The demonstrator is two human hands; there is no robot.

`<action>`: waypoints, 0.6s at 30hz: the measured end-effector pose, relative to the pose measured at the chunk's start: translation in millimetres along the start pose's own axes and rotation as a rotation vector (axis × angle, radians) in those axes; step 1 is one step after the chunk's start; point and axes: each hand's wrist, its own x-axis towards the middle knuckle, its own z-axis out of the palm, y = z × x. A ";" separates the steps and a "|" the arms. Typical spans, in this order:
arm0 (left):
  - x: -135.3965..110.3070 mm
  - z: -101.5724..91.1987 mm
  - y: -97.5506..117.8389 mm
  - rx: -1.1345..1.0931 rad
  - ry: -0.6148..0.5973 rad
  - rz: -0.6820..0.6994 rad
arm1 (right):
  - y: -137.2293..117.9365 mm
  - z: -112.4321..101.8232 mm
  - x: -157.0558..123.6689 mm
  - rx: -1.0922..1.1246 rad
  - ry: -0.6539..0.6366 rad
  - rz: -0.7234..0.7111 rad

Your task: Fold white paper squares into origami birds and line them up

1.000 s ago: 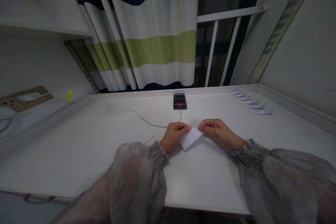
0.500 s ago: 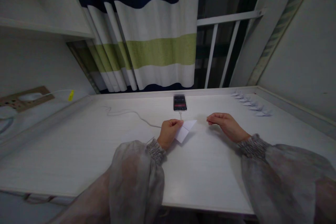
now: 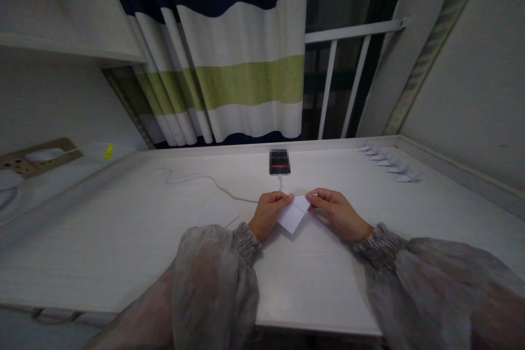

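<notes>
A small white sheet of folded paper is held above the desk between my two hands. My left hand pinches its upper left edge with thumb and fingers. At the upper right corner, my right hand grips the paper between thumb and fingertips. A crease line runs across the paper near its top. The fingers' undersides are hidden behind the paper.
Behind the paper a phone lies on the white desk, its white cable trailing left. Several folded paper figures form a row at the back right. A power socket strip is at the left wall; a striped curtain hangs behind.
My right hand has moved left and taken hold of the paper's right corner. My left hand has shifted slightly right and nearer to me with the paper, which is now turned.
</notes>
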 end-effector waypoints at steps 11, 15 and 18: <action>3.8 -5.2 -0.5 -0.217 -0.130 0.125 | -3.2 -9.5 4.5 0.398 -0.130 0.164; 0.4 -5.1 0.9 -0.097 -0.239 0.331 | -1.4 -6.8 1.3 0.467 -0.312 0.283; -1.6 -4.4 3.0 -0.054 -0.233 0.418 | 0.8 -5.5 -2.0 0.448 -0.424 0.348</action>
